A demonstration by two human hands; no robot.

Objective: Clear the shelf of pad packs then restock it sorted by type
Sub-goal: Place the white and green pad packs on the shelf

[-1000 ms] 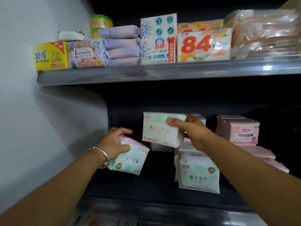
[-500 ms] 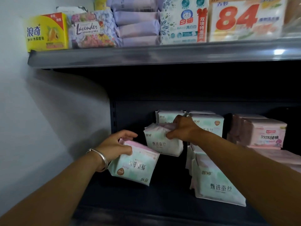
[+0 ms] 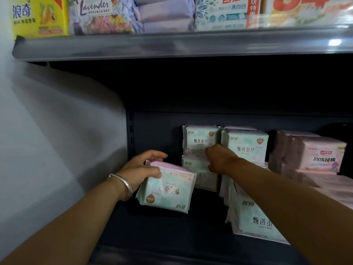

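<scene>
My left hand (image 3: 142,170) grips one green pad pack (image 3: 166,190) above the lower shelf (image 3: 122,234). Right hand (image 3: 219,159) pinches another (image 3: 198,169) at the back stack. Five green packs visible.

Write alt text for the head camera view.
A person's left hand holds a mint-green pad pack upside down while the right hand presses another green pack into a stack at the shelf's back. Pink packs sit to the right.
</scene>
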